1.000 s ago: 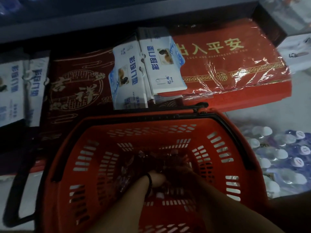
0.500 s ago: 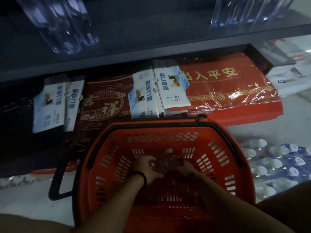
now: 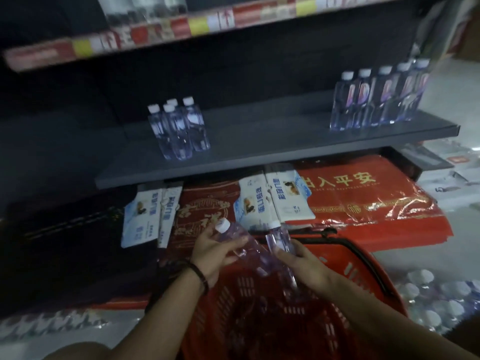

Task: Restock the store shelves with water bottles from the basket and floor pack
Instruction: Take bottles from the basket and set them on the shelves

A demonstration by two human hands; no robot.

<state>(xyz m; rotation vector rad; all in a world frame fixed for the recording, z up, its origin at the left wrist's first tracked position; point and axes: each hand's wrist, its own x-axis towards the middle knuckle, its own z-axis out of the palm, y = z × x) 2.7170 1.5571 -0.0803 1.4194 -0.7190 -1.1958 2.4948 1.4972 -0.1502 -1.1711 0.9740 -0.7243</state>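
Observation:
My left hand [image 3: 214,252] grips a clear water bottle [image 3: 237,236] with a white cap, tilted up to the left. My right hand [image 3: 302,261] holds a second water bottle [image 3: 279,239], nearly upright, cap up. Both hands hover over the far rim of the red basket [image 3: 363,271], which sits on the floor with more bottles dimly visible inside. The grey shelf [image 3: 272,141] above carries a small cluster of bottles [image 3: 179,128] at the left and a row of bottles [image 3: 376,97] at the right. The wrapped floor pack [image 3: 436,300] of bottles lies right of the basket.
Under the grey shelf lie red wrapped mats [image 3: 363,201] and white-blue packets [image 3: 272,201]. An upper shelf edge with price labels [image 3: 181,24] runs across the top. The middle of the grey shelf between the two bottle groups is bare.
Both hands have risen out of the basket, each with a bottle. The view has tilted up, bringing the grey shelf and its bottles into sight.

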